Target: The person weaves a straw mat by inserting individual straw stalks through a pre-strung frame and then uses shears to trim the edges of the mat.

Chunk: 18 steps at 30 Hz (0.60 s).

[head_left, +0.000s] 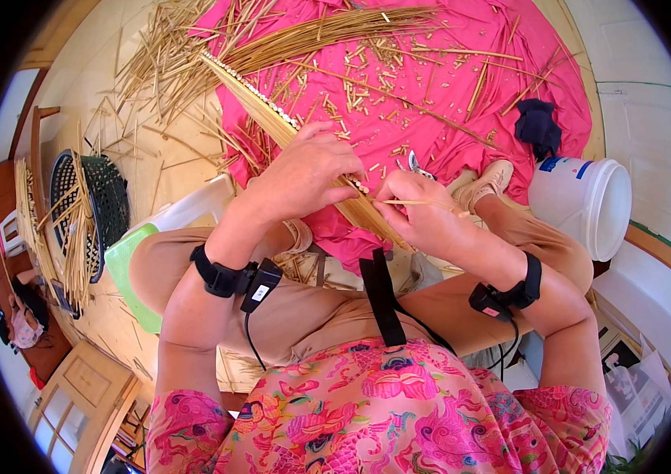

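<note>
1. One straw strip (263,114) slants over pink cloth (469,24), clasped by the left grip (310,170).
2. Right grip (428,215) pinches a stalk (414,203).
3. Strip probably light, stiff, brittle: hold its flat middle.

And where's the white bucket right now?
In the head view, the white bucket is at the right, beside the person's right knee and just below the dark cloth on the pink fabric.
</note>
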{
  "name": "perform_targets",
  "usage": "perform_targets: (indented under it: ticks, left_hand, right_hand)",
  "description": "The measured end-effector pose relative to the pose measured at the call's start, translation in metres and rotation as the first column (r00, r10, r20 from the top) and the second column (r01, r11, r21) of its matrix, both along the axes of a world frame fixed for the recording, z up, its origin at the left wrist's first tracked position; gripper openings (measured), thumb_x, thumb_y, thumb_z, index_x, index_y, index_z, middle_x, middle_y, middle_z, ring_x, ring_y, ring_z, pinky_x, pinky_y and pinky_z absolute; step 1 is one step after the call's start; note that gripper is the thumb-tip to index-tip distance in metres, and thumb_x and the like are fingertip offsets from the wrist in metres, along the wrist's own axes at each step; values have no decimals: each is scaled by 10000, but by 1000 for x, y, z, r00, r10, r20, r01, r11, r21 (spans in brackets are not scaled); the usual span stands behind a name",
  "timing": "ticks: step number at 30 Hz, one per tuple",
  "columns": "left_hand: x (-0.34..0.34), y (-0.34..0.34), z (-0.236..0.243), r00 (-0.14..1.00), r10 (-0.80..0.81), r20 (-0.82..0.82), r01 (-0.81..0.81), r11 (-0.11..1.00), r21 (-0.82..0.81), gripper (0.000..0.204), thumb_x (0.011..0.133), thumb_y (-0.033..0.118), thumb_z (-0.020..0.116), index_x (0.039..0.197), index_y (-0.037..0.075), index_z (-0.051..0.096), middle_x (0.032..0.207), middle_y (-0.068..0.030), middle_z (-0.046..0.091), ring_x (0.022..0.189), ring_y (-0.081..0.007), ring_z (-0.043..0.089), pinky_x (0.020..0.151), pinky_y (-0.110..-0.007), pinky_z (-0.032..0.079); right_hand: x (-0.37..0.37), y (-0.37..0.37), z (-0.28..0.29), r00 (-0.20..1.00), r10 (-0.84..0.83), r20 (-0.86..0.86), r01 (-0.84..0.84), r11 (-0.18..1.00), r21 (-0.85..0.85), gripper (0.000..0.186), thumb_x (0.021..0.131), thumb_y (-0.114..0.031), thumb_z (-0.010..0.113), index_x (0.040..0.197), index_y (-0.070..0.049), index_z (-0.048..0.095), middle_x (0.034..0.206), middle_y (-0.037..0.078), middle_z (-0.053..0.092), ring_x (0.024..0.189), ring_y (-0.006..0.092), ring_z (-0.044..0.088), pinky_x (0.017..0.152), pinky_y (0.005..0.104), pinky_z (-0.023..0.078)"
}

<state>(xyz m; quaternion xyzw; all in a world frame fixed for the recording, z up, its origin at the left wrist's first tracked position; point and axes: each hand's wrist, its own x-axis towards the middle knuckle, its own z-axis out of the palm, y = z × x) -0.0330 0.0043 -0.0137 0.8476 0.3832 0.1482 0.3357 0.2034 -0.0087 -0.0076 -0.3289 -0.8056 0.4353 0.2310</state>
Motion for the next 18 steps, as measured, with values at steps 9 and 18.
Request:
perform_targets:
  ticks: [9,18]
  left_hand:
    - [1,1,-1,1000,-1,1,1,1000,8,215,792,191,768,972,98,695,930,-87,673,1026,-282,619,1107,-477,325]
    - [2,3,-4,1000,-9,-5,9,1000,0,214,787,177,766,969,99,685,918,-77,652,1021,-283,614,1122,-489,318]
  right_hand:
    - [0,-1,-7,999,11,-41,-10,999,35,189,836,26,658,893,-4,480,788,177,564,735,397,611,622,455,488]
    - [1,-2,-11,999,54,9,-54,990,131,162,851,5,644,888,9,486,800,212,583,728,421,618,622,451,502]
